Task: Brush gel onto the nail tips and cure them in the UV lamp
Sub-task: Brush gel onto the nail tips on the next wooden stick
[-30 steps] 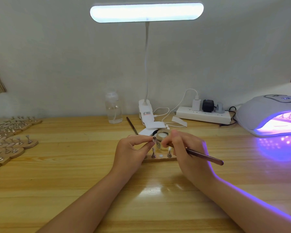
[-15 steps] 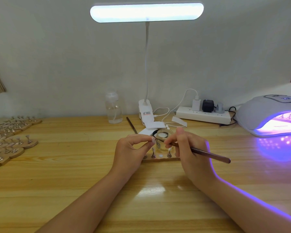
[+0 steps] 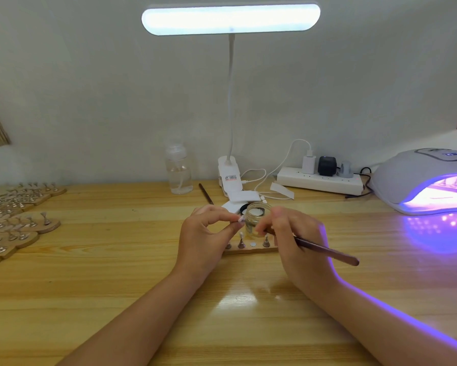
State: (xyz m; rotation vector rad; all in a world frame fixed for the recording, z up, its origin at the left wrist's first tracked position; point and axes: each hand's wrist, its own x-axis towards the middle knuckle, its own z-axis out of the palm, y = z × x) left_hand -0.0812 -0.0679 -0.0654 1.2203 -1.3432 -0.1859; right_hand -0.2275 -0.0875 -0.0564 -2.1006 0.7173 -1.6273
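My left hand (image 3: 208,233) pinches a small nail tip on its stand (image 3: 240,220) between thumb and fingers, raised above a wooden holder strip (image 3: 251,250) that carries a few more stands. My right hand (image 3: 296,236) grips a brown brush (image 3: 327,251); its bristle end is hidden behind my fingers, close to the nail tip. A small clear gel jar (image 3: 257,216) stands open just behind both hands. The UV lamp (image 3: 422,178) glows purple at the right, with a holder strip inside.
Several wooden holder strips with stands (image 3: 16,220) lie at the left. A clear bottle (image 3: 178,173), a second brush (image 3: 205,194), the desk lamp's clip base (image 3: 228,178), white pads and a power strip (image 3: 319,180) with cables sit along the back.
My right hand has shifted slightly right and the brush handle has swung lower and further right. My left hand keeps its pinch in the same place.
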